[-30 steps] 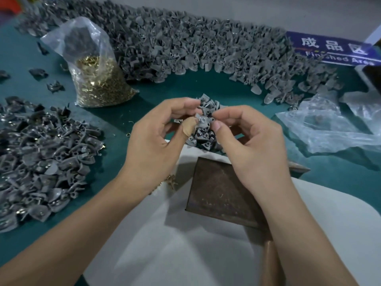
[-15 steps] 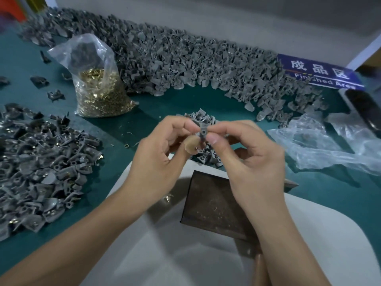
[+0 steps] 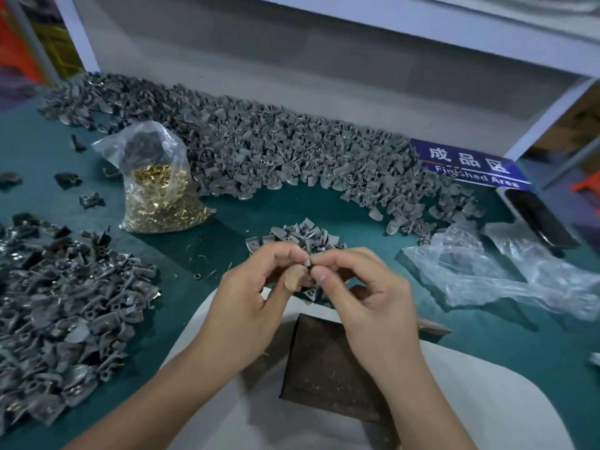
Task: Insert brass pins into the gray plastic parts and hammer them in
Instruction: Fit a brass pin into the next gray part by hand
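My left hand and my right hand meet at the centre, fingertips pinched together on one small gray plastic part. A bandage wraps my left thumb. Whether a brass pin sits between the fingers is hidden. Just behind the hands lies a small heap of gray parts. A clear bag of brass pins stands at the back left. Below the hands a dark metal block lies on a white board.
A long bank of gray parts runs along the back. Another pile fills the left. Crumpled clear plastic bags lie at the right, a blue "Finished Area" sign and a dark phone behind them. Green mat covers the table.
The view has tilted up, so the hands sit lower and nearer the block. Both hands keep pinching the small gray part and have drawn their fingertips closer together.
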The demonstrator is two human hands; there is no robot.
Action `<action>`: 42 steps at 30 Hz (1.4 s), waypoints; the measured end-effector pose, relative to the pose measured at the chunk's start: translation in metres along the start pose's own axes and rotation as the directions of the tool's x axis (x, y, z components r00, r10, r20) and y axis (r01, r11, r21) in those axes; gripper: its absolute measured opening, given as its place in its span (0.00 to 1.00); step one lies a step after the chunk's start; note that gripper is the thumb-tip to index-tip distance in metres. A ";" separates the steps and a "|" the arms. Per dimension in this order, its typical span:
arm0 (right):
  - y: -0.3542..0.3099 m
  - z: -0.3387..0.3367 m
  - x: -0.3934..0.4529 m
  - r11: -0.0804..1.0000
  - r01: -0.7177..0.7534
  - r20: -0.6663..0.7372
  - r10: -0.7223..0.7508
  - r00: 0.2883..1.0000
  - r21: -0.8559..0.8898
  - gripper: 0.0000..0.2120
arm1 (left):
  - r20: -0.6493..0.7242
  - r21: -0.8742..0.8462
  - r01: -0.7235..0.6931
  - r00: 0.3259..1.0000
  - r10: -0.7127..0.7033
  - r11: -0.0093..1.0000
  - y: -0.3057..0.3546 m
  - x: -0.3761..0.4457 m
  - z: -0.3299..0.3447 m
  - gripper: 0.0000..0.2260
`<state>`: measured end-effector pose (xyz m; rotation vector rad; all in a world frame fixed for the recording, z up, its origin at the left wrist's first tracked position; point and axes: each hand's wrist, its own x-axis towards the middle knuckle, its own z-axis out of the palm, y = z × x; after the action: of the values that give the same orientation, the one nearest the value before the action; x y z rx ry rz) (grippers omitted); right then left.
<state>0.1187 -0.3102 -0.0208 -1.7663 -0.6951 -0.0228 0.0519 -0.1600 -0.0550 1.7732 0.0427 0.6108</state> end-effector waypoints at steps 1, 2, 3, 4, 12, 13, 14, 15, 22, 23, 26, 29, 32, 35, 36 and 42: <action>0.000 0.000 0.000 1.000 -0.001 0.003 0.001 1.000 0.002 0.08 | 0.004 0.010 -0.004 1.000 0.004 1.000 0.000 0.000 0.000 0.05; 0.000 0.000 0.000 1.000 -0.001 0.006 0.001 1.000 0.004 0.08 | 0.005 0.015 -0.010 1.000 0.010 1.000 0.000 0.000 0.000 0.05; 0.000 -0.001 -0.001 1.000 0.000 0.007 -0.001 1.000 0.006 0.08 | 0.007 0.012 -0.017 1.000 0.017 1.000 0.001 0.000 0.000 0.05; 0.001 -0.001 0.000 1.000 0.000 0.009 0.000 1.000 0.007 0.07 | 0.009 0.005 -0.023 1.000 0.023 1.000 0.001 0.000 0.001 0.05; 0.003 -0.002 -0.001 1.000 -0.011 0.033 0.011 0.999 -0.017 0.06 | 0.021 0.022 -0.001 1.000 0.000 1.000 0.001 -0.002 0.000 0.09; 0.004 -0.002 -0.001 1.000 -0.008 0.034 0.009 0.999 -0.021 0.05 | 0.027 0.015 -0.005 1.000 0.005 1.000 0.001 -0.002 0.000 0.08; 0.005 -0.002 -0.001 1.000 -0.007 0.036 0.008 0.999 -0.024 0.05 | 0.033 0.006 -0.008 0.999 0.007 1.000 0.001 -0.001 0.000 0.07; 0.006 -0.002 -0.001 1.000 -0.006 0.036 0.007 0.999 -0.027 0.05 | 0.036 -0.004 -0.010 0.999 0.010 1.000 0.001 -0.001 0.000 0.06; 0.007 -0.002 0.000 1.000 0.018 -0.005 -0.018 1.000 -0.014 0.06 | 0.032 -0.033 -0.021 0.999 0.023 0.999 0.000 -0.001 0.002 0.07; 0.006 -0.002 -0.001 0.999 0.033 -0.014 -0.033 0.999 -0.022 0.07 | 0.027 -0.034 -0.020 0.999 0.021 0.999 0.000 -0.001 0.002 0.07; 0.006 -0.001 -0.001 0.998 0.046 -0.010 -0.047 0.999 -0.050 0.08 | 0.016 -0.044 -0.018 1.000 0.019 0.999 0.000 0.000 0.001 0.07; 0.006 -0.001 -0.001 0.999 0.027 0.008 -0.027 1.000 -0.036 0.07 | 0.019 -0.048 -0.013 1.000 0.014 0.999 0.000 0.000 0.000 0.06; 0.004 -0.001 -0.001 0.998 0.052 -0.022 -0.053 0.998 -0.042 0.06 | 0.020 -0.068 -0.020 1.000 0.022 0.997 0.002 0.000 0.000 0.05; 0.003 -0.002 -0.002 0.993 0.070 -0.037 -0.074 0.997 -0.090 0.06 | 0.020 -0.063 -0.027 0.999 0.028 0.998 0.003 0.000 0.001 0.06; 0.003 -0.002 -0.002 0.993 0.065 -0.043 -0.070 0.997 -0.099 0.07 | 0.022 -0.059 -0.032 0.999 0.033 0.998 0.003 0.001 0.000 0.06; 0.002 -0.005 -0.001 0.994 0.031 -0.019 -0.034 0.999 -0.109 0.06 | 0.033 -0.042 -0.062 0.997 0.063 0.997 0.004 0.001 0.000 0.09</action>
<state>0.1201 -0.3157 -0.0214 -1.8560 -0.7189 -0.1029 0.0517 -0.1611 -0.0509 1.7497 -0.0491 0.6220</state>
